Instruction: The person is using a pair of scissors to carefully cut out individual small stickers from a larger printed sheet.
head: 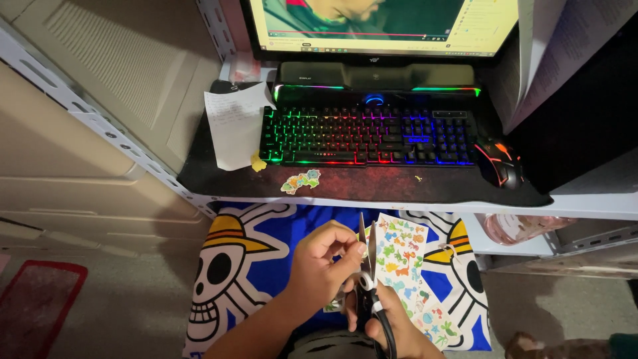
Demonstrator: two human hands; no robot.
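R hand (389,326) w/ scissors (367,266), L hand (322,266) on sticker sheet (402,256)

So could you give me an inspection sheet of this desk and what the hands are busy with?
Surface: dark desk mat on a shelf-like desk.
Job's things: scissors, blades up and nearly closed, beside a sticker sheet of small colourful creatures.
Clutter: cut-out sticker piece on the mat, paper note, yellow scrap, rainbow-lit keyboard, mouse.
Grippers: left hand pinches something small at the blades; right hand holds the scissor handles.
Cables: nothing seen.
Surroundings: monitor switched on, skull-print blue cloth over the lap, red rug on the floor.
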